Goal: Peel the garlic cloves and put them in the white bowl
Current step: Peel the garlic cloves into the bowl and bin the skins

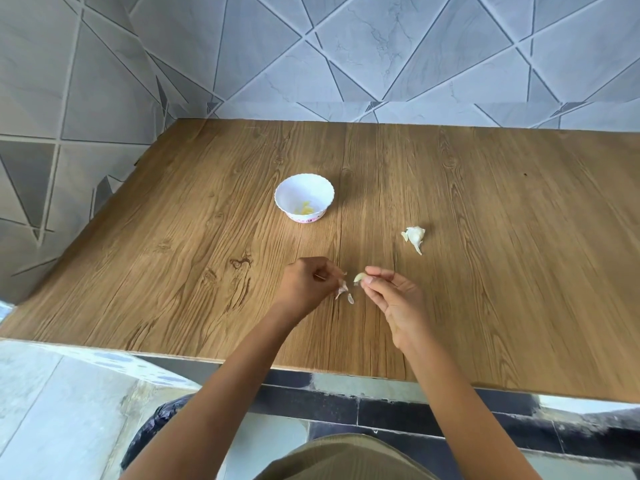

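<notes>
Garlic clove (359,277): small, pale yellowish clove, being held just above the tabletop in the gap between the two hands, nearer to the right one.
Right hand (394,299): palm is facing up and to the left; the thumb and the first fingers (373,271) are pinching the clove by its right end, while the other fingers are curling loosely beneath.
Left hand (306,282): back of the hand is facing the camera; its fingers are curling inward and pinching a strip of skin at their tips.
Papery white strip of garlic skin (342,289): hanging down from the left fingertips, just beside the clove and apart from it.
Small loose white flake of skin (350,298): showing just below the strip; whether it is lying on the tabletop or falling cannot be told.
White papery remainder of the garlic bulb (414,236): lying on the tabletop beyond and to the right of the right hand, its pointed stem aiming toward the person.
White plastic bowl with a scalloped rim and a pink-patterned base (294,192): standing upright on the tabletop beyond the left hand, well apart from the bulb.
Yellowish peeled cloves (305,208): lying at the bottom of the bowl.
Brown wood-grain tabletop (502,237): carrying the bowl and the bulb.
Grey tiled wall with a triangular line pattern (346,57): rising behind and to the left of the tabletop.
</notes>
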Action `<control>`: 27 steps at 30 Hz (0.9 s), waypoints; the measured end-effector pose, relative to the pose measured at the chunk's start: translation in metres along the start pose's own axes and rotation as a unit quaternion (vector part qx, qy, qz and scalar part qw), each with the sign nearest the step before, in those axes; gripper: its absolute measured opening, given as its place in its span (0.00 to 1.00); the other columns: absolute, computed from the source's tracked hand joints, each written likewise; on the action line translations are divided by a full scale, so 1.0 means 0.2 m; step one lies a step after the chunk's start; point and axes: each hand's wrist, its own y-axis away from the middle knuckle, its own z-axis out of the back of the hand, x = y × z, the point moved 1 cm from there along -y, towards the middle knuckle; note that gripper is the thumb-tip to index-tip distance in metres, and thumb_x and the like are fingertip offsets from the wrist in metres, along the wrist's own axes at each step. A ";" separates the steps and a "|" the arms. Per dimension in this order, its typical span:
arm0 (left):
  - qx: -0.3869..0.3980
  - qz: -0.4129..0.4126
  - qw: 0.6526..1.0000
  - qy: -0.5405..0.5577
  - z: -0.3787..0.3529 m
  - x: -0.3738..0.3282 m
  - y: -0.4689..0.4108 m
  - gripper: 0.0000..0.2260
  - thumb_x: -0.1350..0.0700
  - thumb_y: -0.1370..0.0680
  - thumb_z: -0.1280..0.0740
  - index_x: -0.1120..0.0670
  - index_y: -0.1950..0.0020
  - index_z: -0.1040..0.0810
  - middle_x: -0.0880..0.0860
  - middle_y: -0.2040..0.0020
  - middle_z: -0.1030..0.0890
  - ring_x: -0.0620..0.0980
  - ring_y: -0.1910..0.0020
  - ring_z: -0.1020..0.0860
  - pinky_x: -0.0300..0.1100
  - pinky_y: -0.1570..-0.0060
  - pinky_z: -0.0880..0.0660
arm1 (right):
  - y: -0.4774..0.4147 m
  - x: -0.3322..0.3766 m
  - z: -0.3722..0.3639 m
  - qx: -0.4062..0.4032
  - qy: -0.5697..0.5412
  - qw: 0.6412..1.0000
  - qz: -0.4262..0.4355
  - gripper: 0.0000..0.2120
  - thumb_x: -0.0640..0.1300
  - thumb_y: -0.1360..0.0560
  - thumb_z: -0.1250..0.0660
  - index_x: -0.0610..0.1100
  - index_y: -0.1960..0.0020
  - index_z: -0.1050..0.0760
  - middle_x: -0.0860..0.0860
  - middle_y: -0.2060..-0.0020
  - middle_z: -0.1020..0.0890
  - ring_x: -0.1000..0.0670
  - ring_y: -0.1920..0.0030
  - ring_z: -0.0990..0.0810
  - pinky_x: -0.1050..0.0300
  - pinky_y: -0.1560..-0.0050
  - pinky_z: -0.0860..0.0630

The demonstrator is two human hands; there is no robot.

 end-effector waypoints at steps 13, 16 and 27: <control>0.059 -0.031 0.996 0.058 -0.01 -0.05 0.02 0.05 0.61 0.27 0.27 0.56 0.53 0.17 0.54 0.62 0.16 0.55 0.61 0.17 0.48 0.54 0.19 | 0.02 -0.02 -0.01 0.009 0.027 0.998 0.050 0.07 0.32 0.31 0.28 0.42 0.55 0.19 0.46 0.59 0.15 0.50 0.54 0.16 0.63 0.55 0.21; 0.057 -0.018 0.994 0.094 -0.02 -0.04 0.01 0.04 0.64 0.26 0.29 0.58 0.53 0.17 0.56 0.62 0.16 0.51 0.62 0.17 0.44 0.56 0.19 | 0.03 -0.02 -0.01 0.034 0.069 0.994 0.083 0.07 0.33 0.29 0.29 0.42 0.54 0.19 0.47 0.61 0.16 0.54 0.58 0.16 0.65 0.57 0.21; 0.063 -0.009 0.990 0.129 -0.02 -0.05 0.02 0.06 0.66 0.25 0.31 0.58 0.53 0.18 0.54 0.62 0.17 0.47 0.61 0.18 0.40 0.57 0.20 | 0.00 -0.01 -0.01 0.054 0.207 0.972 0.098 0.06 0.35 0.23 0.35 0.41 0.56 0.22 0.49 0.66 0.19 0.60 0.68 0.21 0.68 0.64 0.24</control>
